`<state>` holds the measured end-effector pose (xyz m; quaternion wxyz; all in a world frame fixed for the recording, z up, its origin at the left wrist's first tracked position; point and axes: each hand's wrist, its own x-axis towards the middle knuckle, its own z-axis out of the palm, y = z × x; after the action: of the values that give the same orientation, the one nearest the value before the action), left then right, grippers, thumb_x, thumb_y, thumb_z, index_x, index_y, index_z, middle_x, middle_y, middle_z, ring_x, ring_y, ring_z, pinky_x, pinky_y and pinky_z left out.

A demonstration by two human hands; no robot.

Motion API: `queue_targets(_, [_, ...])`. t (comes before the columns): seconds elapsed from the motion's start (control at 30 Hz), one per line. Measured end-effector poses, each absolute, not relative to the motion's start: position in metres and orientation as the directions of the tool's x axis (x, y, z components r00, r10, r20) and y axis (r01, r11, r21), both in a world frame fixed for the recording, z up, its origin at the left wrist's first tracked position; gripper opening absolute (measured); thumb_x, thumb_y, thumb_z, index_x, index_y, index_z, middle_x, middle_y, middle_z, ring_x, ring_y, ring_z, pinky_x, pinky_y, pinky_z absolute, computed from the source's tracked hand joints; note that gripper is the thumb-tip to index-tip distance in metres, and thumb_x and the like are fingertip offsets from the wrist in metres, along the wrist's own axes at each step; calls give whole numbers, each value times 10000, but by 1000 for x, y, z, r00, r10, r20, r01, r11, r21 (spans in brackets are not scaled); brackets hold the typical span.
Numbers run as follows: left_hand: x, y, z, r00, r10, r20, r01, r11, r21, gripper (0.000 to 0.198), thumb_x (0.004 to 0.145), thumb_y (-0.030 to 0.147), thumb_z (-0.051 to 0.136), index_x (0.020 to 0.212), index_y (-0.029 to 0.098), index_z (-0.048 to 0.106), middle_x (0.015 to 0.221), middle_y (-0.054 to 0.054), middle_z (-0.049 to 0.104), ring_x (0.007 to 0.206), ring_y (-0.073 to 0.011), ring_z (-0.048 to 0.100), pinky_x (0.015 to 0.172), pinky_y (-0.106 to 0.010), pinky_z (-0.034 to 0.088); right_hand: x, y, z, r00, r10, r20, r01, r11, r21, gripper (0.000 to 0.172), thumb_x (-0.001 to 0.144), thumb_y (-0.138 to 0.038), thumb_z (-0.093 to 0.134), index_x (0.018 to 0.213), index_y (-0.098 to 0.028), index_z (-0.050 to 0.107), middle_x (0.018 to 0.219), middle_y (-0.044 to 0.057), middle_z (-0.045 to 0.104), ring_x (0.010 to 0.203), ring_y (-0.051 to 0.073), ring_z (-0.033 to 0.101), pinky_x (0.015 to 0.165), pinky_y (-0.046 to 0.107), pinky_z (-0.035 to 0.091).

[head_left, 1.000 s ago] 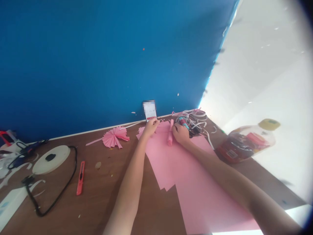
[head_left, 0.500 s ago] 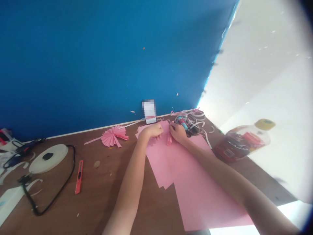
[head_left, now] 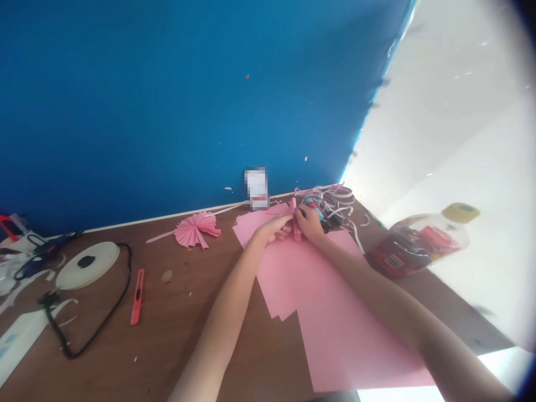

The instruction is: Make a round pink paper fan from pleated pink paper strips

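A narrow folded strip of pink paper [head_left: 297, 231] stands tilted between my hands, above the pink sheets. My right hand [head_left: 309, 221] grips it from the right, fingers closed round it. Close against its left side is my left hand [head_left: 276, 229], with the fingers curled and the thumb stretched toward the strip; whether these fingers pinch something is hard to see. Beneath both hands lie several overlapping pink paper sheets [head_left: 335, 312]. Left of them rests a pleated pink paper fan [head_left: 196, 230] with a strip trailing from it.
A red box cutter [head_left: 137, 297], a white disc [head_left: 87, 268] and a black cable [head_left: 104, 324] lie on the left. A phone [head_left: 257, 187] leans on the blue wall. Tangled paper strips [head_left: 335, 198] are at the back right, near a yellow-capped bottle [head_left: 402, 251].
My left hand has moved right, up to the folded paper strip. The strip has been lifted more upright in my right hand. The view has shifted slightly.
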<state>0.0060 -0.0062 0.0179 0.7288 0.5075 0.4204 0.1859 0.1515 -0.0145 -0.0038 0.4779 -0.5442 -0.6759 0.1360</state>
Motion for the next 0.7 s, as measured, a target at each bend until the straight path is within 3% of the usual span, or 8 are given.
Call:
queue_targets(0.13, [7, -3, 11, 550, 734, -399, 59, 442, 895, 357, 855, 479, 409, 645, 195, 357, 463, 78, 248, 359, -40, 133, 402, -202, 75, 151, -16, -2, 35, 869, 493, 605, 374, -703, 224, 831, -268, 390, 614, -212, 394, 581, -10, 479, 566, 139, 431, 565, 270, 294])
queue_targets(0.37, [14, -4, 5, 357, 901, -246, 66, 238, 969, 394, 824, 519, 469, 632, 183, 401, 446, 62, 320, 348, -37, 224, 398, -206, 126, 146, -24, 4, -41, 865, 501, 677, 393, -623, 234, 851, -264, 371, 630, -213, 428, 602, 22, 545, 596, 155, 473, 592, 271, 320])
queue_targets(0.5, [14, -6, 9, 345, 907, -240, 139, 203, 969, 426, 831, 524, 457, 600, 168, 421, 468, 29, 408, 378, -48, 325, 409, -205, 209, 144, -29, 5, -77, 834, 547, 669, 450, -592, 232, 854, -254, 365, 640, -207, 441, 651, 33, 553, 637, 157, 487, 620, 271, 337])
queue_targets(0.7, [11, -10, 20, 379, 888, -260, 141, 222, 965, 475, 814, 618, 437, 675, 165, 468, 506, 21, 440, 402, -52, 316, 427, -207, 221, 146, -35, 8, -42, 813, 581, 596, 487, -638, 247, 886, -287, 355, 671, -205, 445, 652, 21, 535, 633, 149, 480, 632, 271, 355])
